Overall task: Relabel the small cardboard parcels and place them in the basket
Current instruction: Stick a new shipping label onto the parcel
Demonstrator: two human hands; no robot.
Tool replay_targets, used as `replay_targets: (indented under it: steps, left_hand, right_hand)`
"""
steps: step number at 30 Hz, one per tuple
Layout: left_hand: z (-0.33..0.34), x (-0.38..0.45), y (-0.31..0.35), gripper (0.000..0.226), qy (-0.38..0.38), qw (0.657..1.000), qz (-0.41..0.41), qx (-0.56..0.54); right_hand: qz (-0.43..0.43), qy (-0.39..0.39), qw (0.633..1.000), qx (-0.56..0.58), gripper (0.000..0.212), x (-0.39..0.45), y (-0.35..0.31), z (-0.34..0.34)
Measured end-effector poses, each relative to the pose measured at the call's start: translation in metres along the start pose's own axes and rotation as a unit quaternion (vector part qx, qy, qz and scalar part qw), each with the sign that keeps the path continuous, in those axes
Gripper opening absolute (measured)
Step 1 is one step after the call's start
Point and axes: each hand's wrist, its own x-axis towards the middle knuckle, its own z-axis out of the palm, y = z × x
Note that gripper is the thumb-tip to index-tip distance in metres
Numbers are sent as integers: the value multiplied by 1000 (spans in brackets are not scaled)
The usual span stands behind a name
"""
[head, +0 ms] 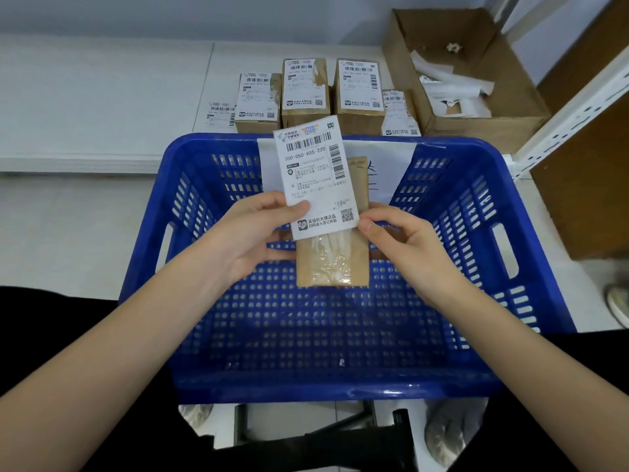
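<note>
A small cardboard parcel [333, 257] is held above the blue basket [476, 212], just above frame centre, long side upright. A white shipping label [315, 178] is being held against or lifted from its upper face; which cannot be told. The label is pinched at its lower left edge by the left hand [252, 233], thumb on top, while its lower right corner is pinched by the right hand [398, 236], whose fingers also curl round the parcel's right edge. The two-handed hold probably keeps the label flat and square. A taped seam shows on the parcel's lower face.

Legible print: "050-050-V05-220", barcodes, a QR code, an EMS-style logo, and Chinese text too small to transcribe reliably.

No parcels are seen in the basket; a white sheet [391, 158] with dark marks hangs on its far wall.

At 12 o'clock, labelled parcels [306, 93] are stacked on the floor. At 1 o'clock, an open carton [476, 63] holds what appears to be discarded backing paper.
</note>
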Motion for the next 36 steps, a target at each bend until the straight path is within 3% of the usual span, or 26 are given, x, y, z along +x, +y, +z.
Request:
replay_targets:
  steps: [7,11,13,15,16,20,36]
  left_hand:
    - [20,1,-28,47,116,979,127,113]
    - [21,3,-36,80,118,952,206,191]
    - [20,1,-37,70,125,891,284,332]
    - [17,1,-37,54,134,783,393,464]
    - [17,2,-39,50,121,751,427,489]
    - [21,5,-41,45,93,785,419,447]
    - [20,9,-46,41,95,796,420,426]
  right_hand:
    - [-13,24,999,-39,11,-2,4,7]
    - [-11,37,999,-27,12,-3,1,9]
    - [-9,44,999,-27,11,-3,1,11]
    - [-10,43,999,-26,11,-3,1,13]
    - [-12,41,999,-27,12,-4,2,14]
    - [-14,40,999,-31,12,-4,4,17]
    - [-15,19,999,-48,15,-4,1,15]
